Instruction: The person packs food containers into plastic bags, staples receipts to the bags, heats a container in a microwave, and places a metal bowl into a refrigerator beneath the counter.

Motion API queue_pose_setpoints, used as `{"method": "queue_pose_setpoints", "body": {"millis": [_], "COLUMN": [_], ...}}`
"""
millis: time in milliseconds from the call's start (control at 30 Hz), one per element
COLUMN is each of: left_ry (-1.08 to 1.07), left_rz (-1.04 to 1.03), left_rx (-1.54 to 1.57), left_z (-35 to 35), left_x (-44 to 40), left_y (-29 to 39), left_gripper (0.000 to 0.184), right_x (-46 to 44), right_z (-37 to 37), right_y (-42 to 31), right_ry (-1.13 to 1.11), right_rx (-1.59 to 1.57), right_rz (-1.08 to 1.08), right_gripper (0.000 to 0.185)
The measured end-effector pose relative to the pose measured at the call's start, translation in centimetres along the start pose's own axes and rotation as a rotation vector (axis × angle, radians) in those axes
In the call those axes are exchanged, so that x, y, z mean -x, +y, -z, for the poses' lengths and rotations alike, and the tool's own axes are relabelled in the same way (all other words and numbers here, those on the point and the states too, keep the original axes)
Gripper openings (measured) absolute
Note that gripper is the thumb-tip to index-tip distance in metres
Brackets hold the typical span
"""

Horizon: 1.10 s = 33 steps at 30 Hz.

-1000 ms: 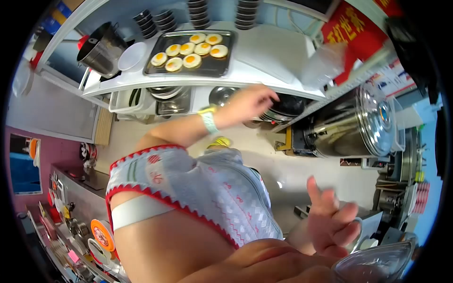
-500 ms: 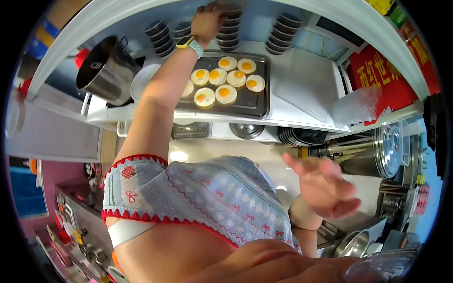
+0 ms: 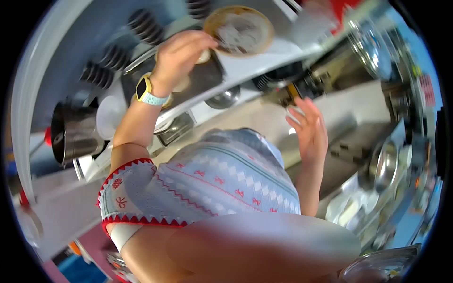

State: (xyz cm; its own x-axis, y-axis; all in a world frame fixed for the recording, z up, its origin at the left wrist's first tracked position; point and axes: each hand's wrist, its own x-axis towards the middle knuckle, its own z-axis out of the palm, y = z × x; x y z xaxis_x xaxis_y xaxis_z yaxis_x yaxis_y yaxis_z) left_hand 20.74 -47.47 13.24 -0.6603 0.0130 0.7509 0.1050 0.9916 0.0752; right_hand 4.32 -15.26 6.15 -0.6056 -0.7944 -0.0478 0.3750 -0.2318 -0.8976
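My left hand (image 3: 181, 56), with a yellow-cased watch on its wrist, reaches over the metal tray (image 3: 134, 87). Its fingers are closed at the left rim of a round dish (image 3: 271, 30) with a yellow-brown rim and a blurred grey-white inside. The hand and forearm cover much of the tray; a few fried eggs (image 3: 181, 85) show in part beside them. My right hand (image 3: 309, 132) is raised at the right with its fingers apart, holding nothing.
Stacks of dark bowls (image 3: 145, 27) stand behind the tray. A tall metal pot (image 3: 78, 134) and white plate (image 3: 111, 118) are at left. Metal bowls, a large lidded pot (image 3: 339, 61) and a counter are at right. A blurred pale shape (image 3: 264, 240) fills the bottom.
The view has turned. My left hand has come away from the bowl stacks and is now at the round dish, which did not show before. My right hand stays raised and open.
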Motion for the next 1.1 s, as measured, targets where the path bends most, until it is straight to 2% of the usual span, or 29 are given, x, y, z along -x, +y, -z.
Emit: {"method": "queue_pose_setpoints", "body": {"millis": [100,133,200,233,267,333,367,433,467,500,567,633,700,733,967,1033,1100], "left_ry": [-0.055,-0.062,-0.077,-0.092,-0.052,-0.032,-0.063,-0.172,-0.243,-0.461,-0.811,-0.888,-1.112,-1.134,-1.4,-1.561,-1.673], "left_rz": [-0.233,-0.3,-0.404,-0.429,-0.396,-0.346,-0.316,0.006,0.275,0.489,0.798,0.762,0.699,0.745,0.681,0.52,0.463], "left_rx": [0.335,0.427,0.599,0.668,0.73,0.854,0.927,0.991,1.482,1.776,2.148,2.176,2.089,2.104,2.074,2.012,1.985], "left_z": [-7.0,-9.6,-14.3,-16.9,-17.5,-20.2,-20.0,-20.7,-21.8,-22.9,-23.1,-23.7,-24.1,-24.7,-25.7,-27.0,-28.2], "left_x": [-5.0,-7.1,-10.5,-12.2,-10.7,-11.9,-11.5,-10.4,-9.9,-10.0,-10.6,-10.5,-11.4,-11.8,-13.1,-14.0,-14.9], "left_y": [8.2,11.5,17.5,20.7,20.7,23.4,23.4,24.3,25.7,28.5,29.3,29.8,30.5,31.8,33.5,34.2,36.0], "left_gripper": [0.024,0.024,0.022,0.022,0.022,0.022,0.015,0.028,0.042,0.05,0.049,0.047,0.044,0.042,0.047,0.045,0.044], "right_x": [2.8,4.4,7.6,9.3,10.3,12.6,13.2,14.6,15.1,16.5,16.8,17.4,17.8,18.6,20.9,21.6,22.5], "right_z": [3.7,6.3,9.3,11.6,11.0,12.5,11.9,11.2,10.8,12.8,12.1,11.4,10.6,11.2,9.6,9.4,9.6], "right_y": [-3.7,-5.0,-8.4,-10.2,-9.1,-9.8,-9.4,-8.6,-8.4,-8.5,-8.3,-8.0,-7.9,-8.1,-7.0,-6.3,-5.9], "right_ry": [0.12,0.095,0.276,0.377,0.368,0.49,0.541,0.626,0.638,0.628,0.697,0.803,0.877,0.901,1.021,1.106,1.195], "right_rx": [-0.139,-0.224,-0.184,-0.139,-0.168,-0.181,-0.187,-0.189,-0.186,-0.194,-0.178,-0.146,-0.125,-0.152,-0.172,-0.169,-0.166], "right_rz": [0.031,0.071,0.111,0.124,0.157,0.216,0.266,0.293,0.33,0.369,0.394,0.405,0.446,0.448,0.576,0.61,0.656], "right_gripper": [0.065,0.059,0.055,0.052,0.046,0.045,0.045,0.046,0.046,0.047,0.048,0.049,0.049,0.049,0.05,0.049,0.049]}}
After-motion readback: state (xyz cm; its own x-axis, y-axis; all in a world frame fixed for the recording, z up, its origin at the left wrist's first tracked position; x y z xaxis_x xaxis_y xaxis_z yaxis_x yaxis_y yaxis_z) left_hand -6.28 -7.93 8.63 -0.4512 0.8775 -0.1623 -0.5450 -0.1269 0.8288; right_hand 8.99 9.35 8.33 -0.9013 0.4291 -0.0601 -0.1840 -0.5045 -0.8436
